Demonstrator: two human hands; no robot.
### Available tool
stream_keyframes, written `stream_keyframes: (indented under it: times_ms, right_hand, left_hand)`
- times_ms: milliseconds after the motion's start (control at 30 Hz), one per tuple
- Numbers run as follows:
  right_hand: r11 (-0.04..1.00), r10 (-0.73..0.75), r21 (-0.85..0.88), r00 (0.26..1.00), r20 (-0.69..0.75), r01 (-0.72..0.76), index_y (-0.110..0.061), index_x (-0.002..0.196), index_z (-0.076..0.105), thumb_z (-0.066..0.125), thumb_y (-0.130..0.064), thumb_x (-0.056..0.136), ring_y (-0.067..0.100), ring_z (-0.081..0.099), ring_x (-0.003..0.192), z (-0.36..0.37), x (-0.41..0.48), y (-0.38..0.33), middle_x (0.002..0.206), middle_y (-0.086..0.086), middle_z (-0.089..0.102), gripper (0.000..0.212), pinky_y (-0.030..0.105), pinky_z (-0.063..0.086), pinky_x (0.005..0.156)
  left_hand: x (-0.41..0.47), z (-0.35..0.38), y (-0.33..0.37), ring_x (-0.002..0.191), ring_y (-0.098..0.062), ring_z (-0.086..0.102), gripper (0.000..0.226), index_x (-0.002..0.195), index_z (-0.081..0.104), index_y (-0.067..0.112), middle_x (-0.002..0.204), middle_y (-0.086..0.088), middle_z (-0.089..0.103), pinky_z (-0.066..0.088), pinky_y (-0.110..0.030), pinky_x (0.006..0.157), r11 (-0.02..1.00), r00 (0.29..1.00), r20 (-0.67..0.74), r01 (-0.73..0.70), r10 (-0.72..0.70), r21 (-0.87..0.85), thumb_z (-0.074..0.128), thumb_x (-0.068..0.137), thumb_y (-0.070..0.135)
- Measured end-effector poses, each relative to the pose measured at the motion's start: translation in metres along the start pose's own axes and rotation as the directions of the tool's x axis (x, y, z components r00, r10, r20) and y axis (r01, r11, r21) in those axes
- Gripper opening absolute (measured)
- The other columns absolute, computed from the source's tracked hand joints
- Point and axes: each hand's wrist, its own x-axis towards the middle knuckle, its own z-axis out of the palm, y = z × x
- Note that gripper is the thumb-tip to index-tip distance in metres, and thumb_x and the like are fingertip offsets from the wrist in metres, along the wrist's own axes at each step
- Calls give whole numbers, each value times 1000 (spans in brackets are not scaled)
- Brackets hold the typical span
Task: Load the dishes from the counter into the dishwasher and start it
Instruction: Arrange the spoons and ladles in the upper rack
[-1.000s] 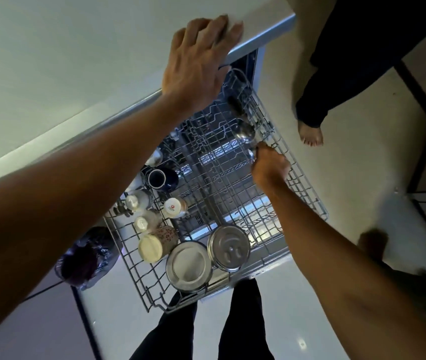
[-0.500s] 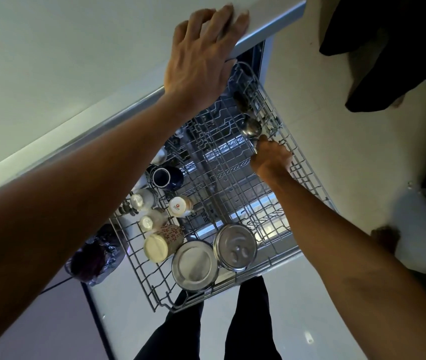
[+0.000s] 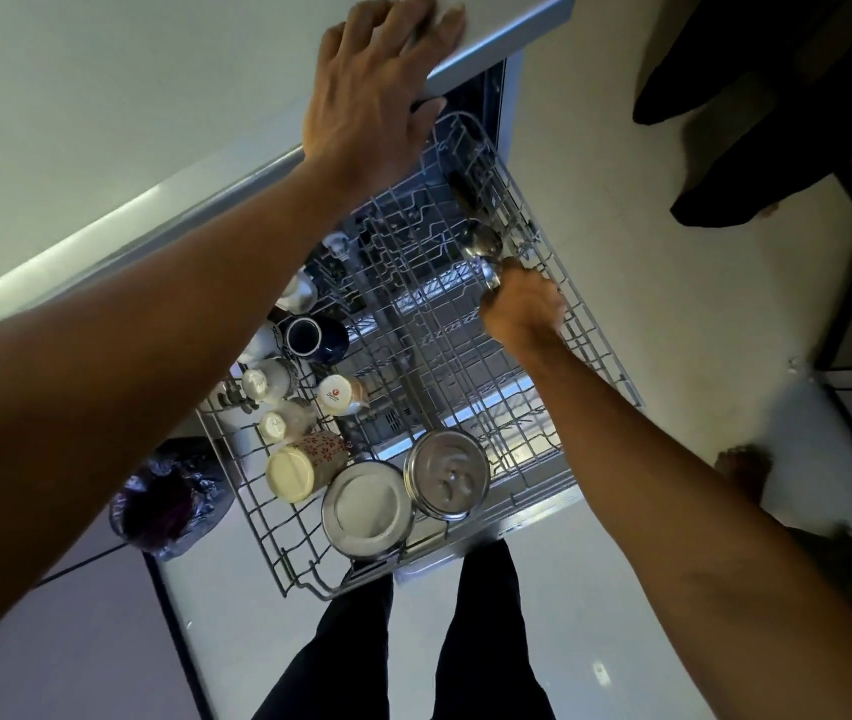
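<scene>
Steel spoon [image 3: 483, 246] gripped by R hand [image 3: 522, 309], rack rim [image 3: 590, 350]; L hand [image 3: 371, 96] flat, counter edge [image 3: 507, 39]

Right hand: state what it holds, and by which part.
The right hand grips a large metal spoon by its handle, just below the bowl.

— Where's the left arm?
— Stretched out to the far side, with the left hand [image 3: 377, 90] palm down, fingers straight and slightly spread.
— And the right?
— It reaches in from the near right, lower down. The right hand [image 3: 522, 309] is fisted, fingers curled round the handle of a metal spoon [image 3: 483, 244].
</scene>
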Motion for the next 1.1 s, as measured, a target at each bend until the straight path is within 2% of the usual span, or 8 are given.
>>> stream_keyframes:
  times_ms: [133, 300, 400, 533, 633, 767, 867, 1100]
  right_hand:
    - [998, 24, 62, 999, 42, -26, -17, 106, 64, 64, -38, 91, 21, 65, 82, -2, -18, -3, 91, 2, 69, 26, 36, 55, 77]
    - [954, 82, 263, 971, 224, -141, -15, 93, 71, 64, -36, 89, 27, 68, 84, 3, -56, -20, 87, 6, 71, 22, 37, 55, 78]
    - [950, -9, 304, 963, 268, -75, -12, 89, 72, 63, -34, 93, 25, 62, 76, 6, -82, -35, 80, 6, 67, 25, 30, 48, 69]
    - [956, -122, 291, 946, 300, 31, -13, 70, 63, 63, -31, 90, 28, 62, 72, 17, -128, -74, 72, 6, 63, 27, 31, 45, 60]
    - [945, -207, 310, 926, 315, 106, -14, 88, 70, 64, -33, 90, 31, 64, 81, 22, -155, -99, 88, 7, 71, 20, 33, 48, 68]
    - [932, -327, 276, 875, 357, 235, -19, 93, 71, 63, -31, 88, 34, 66, 92, 45, -215, -158, 98, 9, 73, 15, 32, 49, 72]
    - [913, -404, 223, 830, 386, 340, -21, 93, 71, 58, -32, 87, 36, 66, 96, 72, -272, -214, 100, 8, 74, 18, 36, 53, 79]
    - [805, -561, 144, 661, 499, 575, -24, 97, 69, 60, -33, 86, 36, 64, 103, 154, -419, -328, 108, 8, 72, 17, 36, 51, 86]
  left_hand:
    - [-11, -3, 4, 141, -24, 33, 62, 151, 36, 31, 156, 5, 36, 28, -36, 110, 982, 994, 33, 111, -107, -150, 49, 92, 40]
    - [-96, 0, 17, 140, -27, 36, 48, 136, 58, 23, 151, -5, 44, 26, -35, 113, 919, 976, -65, 174, -209, -354, 55, 89, 27]
    - [-186, 6, 16, 131, -25, 41, 38, 129, 61, 21, 141, -6, 50, 27, -32, 105, 834, 943, 111, 329, -313, -443, 57, 91, 21]
    - [-340, 11, -9, 106, -26, 59, 23, 111, 69, 17, 114, -7, 65, 39, -29, 85, 694, 803, 255, 595, -539, -405, 64, 89, 12]
    - [-432, 8, -25, 80, -10, 66, 28, 93, 68, 37, 91, 3, 70, 48, -23, 72, 465, 601, 319, 784, -732, -411, 65, 87, 9]
    - [-550, -4, -45, 79, -20, 70, 18, 95, 74, 23, 79, 2, 68, 50, -26, 74, 189, 313, 395, 928, -864, -322, 64, 88, 10]
    - [-628, -13, -59, 80, -26, 70, 14, 95, 75, 17, 76, -1, 67, 48, -27, 74, 48, 167, 420, 959, -892, -279, 64, 87, 12]
    - [-776, -19, -92, 79, -23, 70, 24, 89, 75, 24, 77, 0, 70, 55, -34, 80, -159, 16, 395, 900, -919, -406, 56, 77, 30]
